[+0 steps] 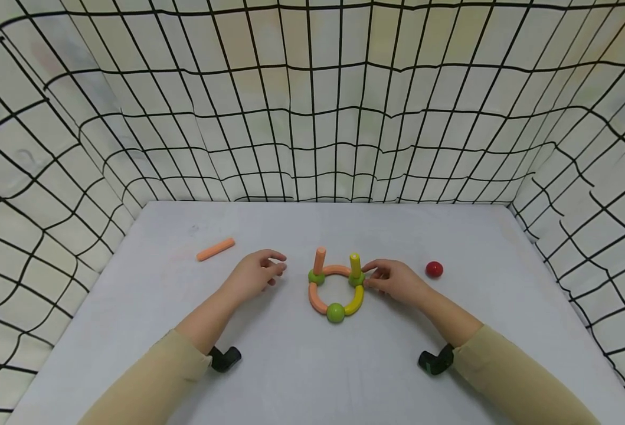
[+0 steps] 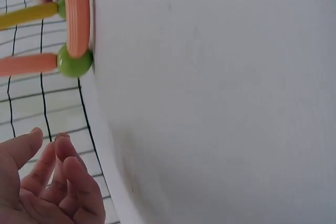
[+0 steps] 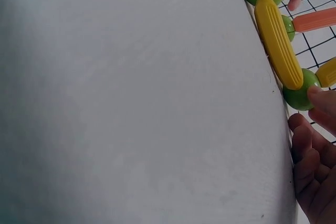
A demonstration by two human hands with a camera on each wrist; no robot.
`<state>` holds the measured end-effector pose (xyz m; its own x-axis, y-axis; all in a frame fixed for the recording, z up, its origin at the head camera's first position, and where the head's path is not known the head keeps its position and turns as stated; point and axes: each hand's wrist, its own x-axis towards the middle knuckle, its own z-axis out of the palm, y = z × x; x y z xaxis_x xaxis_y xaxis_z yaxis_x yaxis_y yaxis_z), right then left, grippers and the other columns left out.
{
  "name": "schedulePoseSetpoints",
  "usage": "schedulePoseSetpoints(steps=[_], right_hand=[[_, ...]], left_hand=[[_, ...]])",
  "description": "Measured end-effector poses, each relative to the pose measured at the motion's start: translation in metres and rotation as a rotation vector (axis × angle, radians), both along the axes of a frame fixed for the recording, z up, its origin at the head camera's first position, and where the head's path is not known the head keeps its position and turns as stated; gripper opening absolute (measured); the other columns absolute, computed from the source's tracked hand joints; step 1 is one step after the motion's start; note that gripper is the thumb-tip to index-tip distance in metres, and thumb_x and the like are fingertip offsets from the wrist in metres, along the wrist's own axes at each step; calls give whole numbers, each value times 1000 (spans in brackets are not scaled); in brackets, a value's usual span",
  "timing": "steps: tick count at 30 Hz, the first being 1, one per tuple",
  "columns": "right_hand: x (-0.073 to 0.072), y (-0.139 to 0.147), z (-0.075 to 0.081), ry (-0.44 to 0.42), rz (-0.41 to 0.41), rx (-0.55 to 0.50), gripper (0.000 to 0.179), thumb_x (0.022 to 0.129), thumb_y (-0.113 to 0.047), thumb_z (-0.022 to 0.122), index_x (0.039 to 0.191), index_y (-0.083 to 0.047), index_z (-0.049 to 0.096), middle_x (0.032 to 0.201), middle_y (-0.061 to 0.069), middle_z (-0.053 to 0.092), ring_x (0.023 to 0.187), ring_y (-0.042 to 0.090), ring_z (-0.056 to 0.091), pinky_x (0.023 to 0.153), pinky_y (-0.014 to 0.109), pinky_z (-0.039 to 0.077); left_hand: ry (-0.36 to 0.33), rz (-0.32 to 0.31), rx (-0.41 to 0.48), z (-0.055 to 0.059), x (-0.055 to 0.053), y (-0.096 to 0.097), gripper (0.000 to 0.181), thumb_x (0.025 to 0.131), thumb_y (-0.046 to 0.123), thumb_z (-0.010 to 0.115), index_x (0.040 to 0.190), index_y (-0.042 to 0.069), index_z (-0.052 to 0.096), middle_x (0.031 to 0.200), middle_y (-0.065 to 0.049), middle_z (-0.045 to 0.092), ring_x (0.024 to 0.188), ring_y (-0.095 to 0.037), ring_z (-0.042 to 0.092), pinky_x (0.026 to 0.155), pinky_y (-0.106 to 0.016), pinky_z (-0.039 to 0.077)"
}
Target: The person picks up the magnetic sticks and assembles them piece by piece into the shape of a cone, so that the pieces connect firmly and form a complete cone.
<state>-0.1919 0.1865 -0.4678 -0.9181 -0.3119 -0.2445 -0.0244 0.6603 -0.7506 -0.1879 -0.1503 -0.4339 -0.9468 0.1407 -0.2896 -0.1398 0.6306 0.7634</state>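
Note:
A ring of curved orange and yellow rods (image 1: 357, 302) joined by green balls (image 1: 336, 313) lies on the table. An orange rod (image 1: 319, 261) stands up from its left ball, and a yellow rod (image 1: 355, 265) from the right one. My right hand (image 1: 397, 282) pinches the right green ball (image 3: 301, 91) at its outer side with thumb and forefinger; its other fingers are curled below. To the left of the ring, my left hand (image 1: 255, 274) hovers apart from it, fingers loosely bent, holding nothing. In the left wrist view those fingers (image 2: 79, 182) are bare.
A loose orange rod (image 1: 215, 249) lies on the white table (image 1: 312, 378) beyond my left hand. Right of my right hand sits a red ball (image 1: 434, 270). Black netting (image 1: 312, 112) over white sheeting encloses the far side and both flanks. Each wrist carries a black camera.

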Motion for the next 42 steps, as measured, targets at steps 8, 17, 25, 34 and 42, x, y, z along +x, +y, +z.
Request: schedulePoseSetpoints(steps=[8,17,25,34,42], right_hand=[[0,0,-2,2,-11,1,28,92,-23,72,120,-17,68,90,1,64,72,19,58,67,30,50],[1,2,1,-2,-17,2,29,93,-24,72,120,-17,68,90,1,65,72,19,59,68,30,51],[1,4,1,2,-8,-1,29,93,-23,71,121,-16,68,90,1,65,73,19,59,68,30,51],[0,2,3,-3,-11,6,28,93,-22,71,120,-16,68,90,1,65,73,19,59,68,30,51],[1,0,4,-9,-4,7,28,93,-24,71,120,-16,69,91,1,65,73,19,59,68,29,51]], left_hand=[[40,60,-53,13,-8,-43,36,102,29,57,134,12,57,111,-11,66,85,-24,62,65,-30,48],[100,143,-124,18,-12,-80,37,102,29,56,136,12,57,119,-13,61,92,-24,62,70,-30,49],[125,159,-241,23,-19,-90,42,102,38,54,136,12,55,123,-15,58,96,-29,58,73,-37,46],[205,127,-362,17,-36,-100,51,98,45,59,133,7,57,133,-19,54,110,-37,54,87,-48,44],[194,66,-495,12,-47,-101,54,98,47,58,133,6,57,135,-21,55,120,-44,51,94,-56,40]])
